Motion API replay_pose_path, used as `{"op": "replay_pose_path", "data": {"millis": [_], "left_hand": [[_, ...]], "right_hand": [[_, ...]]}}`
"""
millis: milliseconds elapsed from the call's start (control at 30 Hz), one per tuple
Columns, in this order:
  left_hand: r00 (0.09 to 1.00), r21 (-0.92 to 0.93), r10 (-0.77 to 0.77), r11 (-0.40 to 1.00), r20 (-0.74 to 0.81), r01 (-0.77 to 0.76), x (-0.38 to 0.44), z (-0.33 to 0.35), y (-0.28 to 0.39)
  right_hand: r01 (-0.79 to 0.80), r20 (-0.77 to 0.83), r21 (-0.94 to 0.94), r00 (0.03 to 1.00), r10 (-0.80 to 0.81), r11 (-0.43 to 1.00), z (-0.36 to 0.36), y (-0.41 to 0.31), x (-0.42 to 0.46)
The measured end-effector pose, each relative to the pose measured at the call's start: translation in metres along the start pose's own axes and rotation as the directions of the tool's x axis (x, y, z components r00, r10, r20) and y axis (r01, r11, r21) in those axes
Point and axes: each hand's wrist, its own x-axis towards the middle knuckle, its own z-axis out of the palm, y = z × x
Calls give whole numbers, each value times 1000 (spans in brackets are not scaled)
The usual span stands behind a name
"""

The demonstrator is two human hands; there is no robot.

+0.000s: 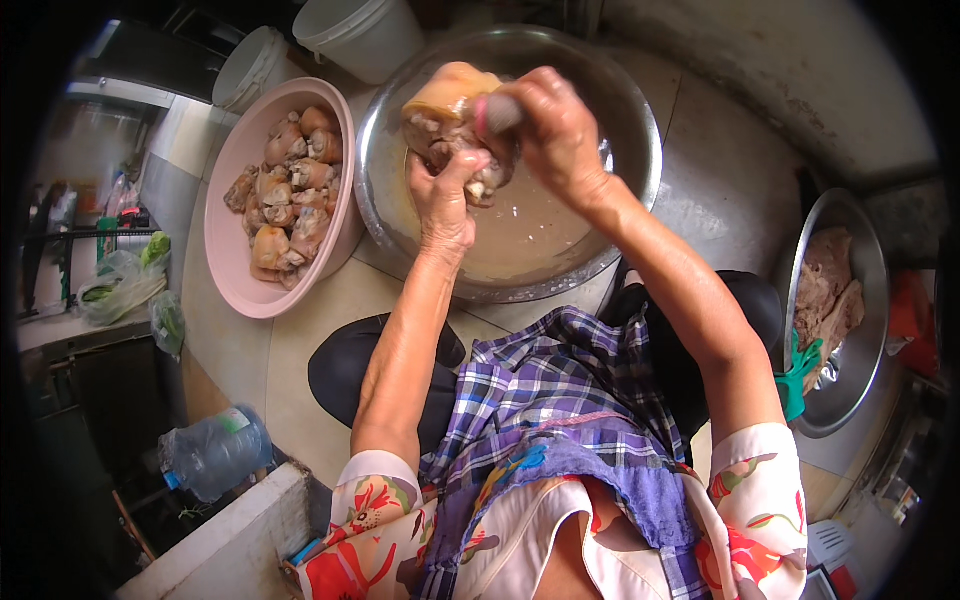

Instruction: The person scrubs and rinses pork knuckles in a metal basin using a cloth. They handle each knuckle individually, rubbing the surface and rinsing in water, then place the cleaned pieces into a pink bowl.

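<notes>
My left hand (448, 196) grips a chunk of skin-on meat on the bone (454, 94) from below, above a large steel basin (649, 142). Cloudy water (525, 232) lies in the basin. My right hand (559, 135) is closed around a tool with a dark, rounded end (504, 113) and a pink band, held against or just beside the meat; the rest of the tool is hidden by the fingers, and the hand is blurred. Left of the basin, a pink plastic tub (217, 247) holds several similar pieces of meat on the bone (277, 195).
Two white buckets (360, 34) (251, 67) stand behind the tub. At the right, a steel bowl (862, 375) holds large pieces of meat (825, 277), with a green item (799, 379) at its rim. A plastic water bottle (217, 450) lies at the lower left, near bagged greens (120, 285).
</notes>
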Motion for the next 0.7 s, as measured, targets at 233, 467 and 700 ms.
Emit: {"op": "replay_pose_path", "data": {"millis": [233, 467, 700], "left_hand": [[997, -79, -75, 994, -34, 72, 9, -11, -4], [995, 55, -81, 995, 61, 77, -6, 2, 2], [974, 271, 134, 946, 184, -181, 0, 0, 0]], "right_hand": [[166, 3, 36, 986, -166, 985, 3, -17, -10], [-63, -69, -4, 996, 63, 998, -3, 18, 4], [19, -149, 209, 989, 12, 978, -2, -5, 11]]}}
